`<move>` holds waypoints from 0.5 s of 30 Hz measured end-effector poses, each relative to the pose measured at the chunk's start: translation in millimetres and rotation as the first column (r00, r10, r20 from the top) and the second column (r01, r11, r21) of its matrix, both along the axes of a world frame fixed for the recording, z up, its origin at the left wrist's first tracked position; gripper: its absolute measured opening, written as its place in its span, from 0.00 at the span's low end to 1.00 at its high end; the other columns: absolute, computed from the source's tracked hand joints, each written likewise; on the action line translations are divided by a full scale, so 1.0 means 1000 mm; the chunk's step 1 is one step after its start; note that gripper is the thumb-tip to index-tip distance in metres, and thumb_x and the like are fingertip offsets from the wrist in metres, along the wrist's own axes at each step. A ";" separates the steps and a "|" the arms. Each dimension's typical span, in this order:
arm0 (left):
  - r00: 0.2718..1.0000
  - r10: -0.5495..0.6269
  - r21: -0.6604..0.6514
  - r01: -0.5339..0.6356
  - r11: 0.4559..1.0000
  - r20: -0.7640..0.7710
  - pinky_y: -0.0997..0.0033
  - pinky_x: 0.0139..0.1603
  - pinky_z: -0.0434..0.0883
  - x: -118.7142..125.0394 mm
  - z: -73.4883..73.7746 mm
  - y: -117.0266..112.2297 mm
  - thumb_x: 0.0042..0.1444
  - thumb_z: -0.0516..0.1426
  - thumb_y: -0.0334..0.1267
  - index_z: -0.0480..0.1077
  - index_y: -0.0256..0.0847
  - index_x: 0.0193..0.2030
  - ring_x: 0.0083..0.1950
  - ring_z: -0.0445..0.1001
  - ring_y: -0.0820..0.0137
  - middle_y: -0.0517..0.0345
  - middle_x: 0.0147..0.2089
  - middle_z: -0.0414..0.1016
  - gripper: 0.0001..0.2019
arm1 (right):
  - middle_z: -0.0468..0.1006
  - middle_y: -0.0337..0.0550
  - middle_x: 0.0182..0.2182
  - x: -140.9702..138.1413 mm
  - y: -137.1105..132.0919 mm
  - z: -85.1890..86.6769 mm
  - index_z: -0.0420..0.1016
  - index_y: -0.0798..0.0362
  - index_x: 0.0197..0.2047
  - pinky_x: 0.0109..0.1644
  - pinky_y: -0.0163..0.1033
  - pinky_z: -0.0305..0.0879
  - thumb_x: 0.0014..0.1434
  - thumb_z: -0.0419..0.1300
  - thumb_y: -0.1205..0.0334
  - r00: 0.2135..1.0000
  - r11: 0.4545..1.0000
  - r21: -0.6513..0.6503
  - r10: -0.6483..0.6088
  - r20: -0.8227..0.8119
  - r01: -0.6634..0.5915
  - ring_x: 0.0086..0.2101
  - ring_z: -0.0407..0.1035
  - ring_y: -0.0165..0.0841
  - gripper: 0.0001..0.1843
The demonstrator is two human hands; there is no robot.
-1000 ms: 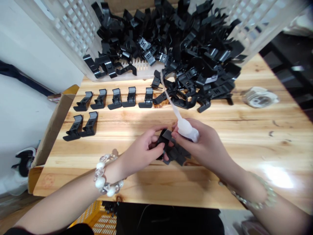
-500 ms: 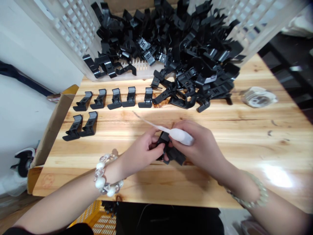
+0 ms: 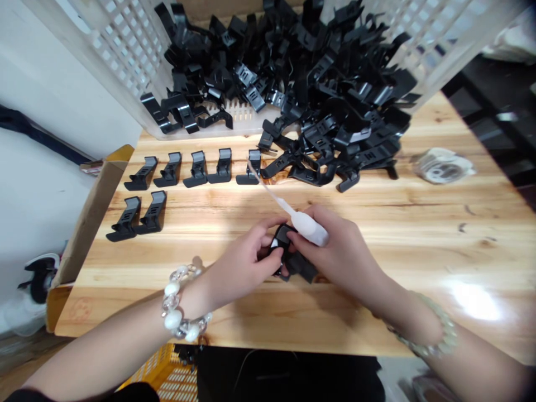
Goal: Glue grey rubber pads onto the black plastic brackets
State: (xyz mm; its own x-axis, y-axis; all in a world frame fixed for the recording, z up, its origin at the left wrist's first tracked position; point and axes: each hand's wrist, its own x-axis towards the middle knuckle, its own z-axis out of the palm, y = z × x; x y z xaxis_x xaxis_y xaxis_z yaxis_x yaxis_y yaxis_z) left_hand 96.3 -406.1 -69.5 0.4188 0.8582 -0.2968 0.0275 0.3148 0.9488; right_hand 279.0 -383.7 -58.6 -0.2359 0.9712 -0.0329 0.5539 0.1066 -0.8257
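A single camera worn on the person's head looks forward and steeply down over the wooden tabletop (image 3: pixel 402 245). It sits close above the left hand (image 3: pixel 240 262) and right hand (image 3: pixel 339 251), which appear in the lower middle, and its wide frame reaches the white plastic crate (image 3: pixel 121 61) at the far edge.

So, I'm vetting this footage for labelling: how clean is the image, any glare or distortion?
In the head view, glare whitens the varnished wooden tabletop at lower right; the white plastic crate's wall bows from wide-angle distortion; the black plastic clips look fairly sharp; the left hand and right hand cast soft shadows below them.
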 end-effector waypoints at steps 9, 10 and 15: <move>0.999 -0.012 0.016 0.012 1.000 -0.030 0.68 0.41 0.76 0.000 0.003 -0.002 0.66 0.53 0.37 0.60 0.41 0.61 0.36 0.78 0.70 0.59 0.34 0.76 0.18 | 0.78 0.37 0.25 -0.002 -0.001 0.003 0.69 0.50 0.33 0.25 0.34 0.64 0.55 0.61 0.69 0.998 1.000 -0.007 0.019 -0.066 -0.020 0.24 0.71 0.32 0.05; 1.000 -0.004 -0.004 0.003 1.000 -0.028 0.69 0.40 0.76 0.000 0.005 -0.001 0.66 0.53 0.38 0.61 0.41 0.59 0.36 0.78 0.69 0.59 0.34 0.76 0.16 | 0.77 0.37 0.25 -0.002 -0.002 0.003 0.69 0.50 0.33 0.25 0.34 0.63 0.55 0.60 0.69 0.997 1.000 0.001 0.027 -0.068 -0.027 0.24 0.70 0.31 0.06; 0.999 0.050 -0.133 -0.050 0.990 -0.002 0.73 0.33 0.76 0.003 0.012 0.005 0.63 0.56 0.40 0.63 0.41 0.47 0.30 0.79 0.71 0.61 0.30 0.75 0.09 | 0.77 0.37 0.26 -0.004 -0.006 0.002 0.68 0.50 0.32 0.28 0.34 0.63 0.54 0.60 0.70 0.993 0.995 0.043 0.096 -0.071 -0.093 0.27 0.71 0.31 0.06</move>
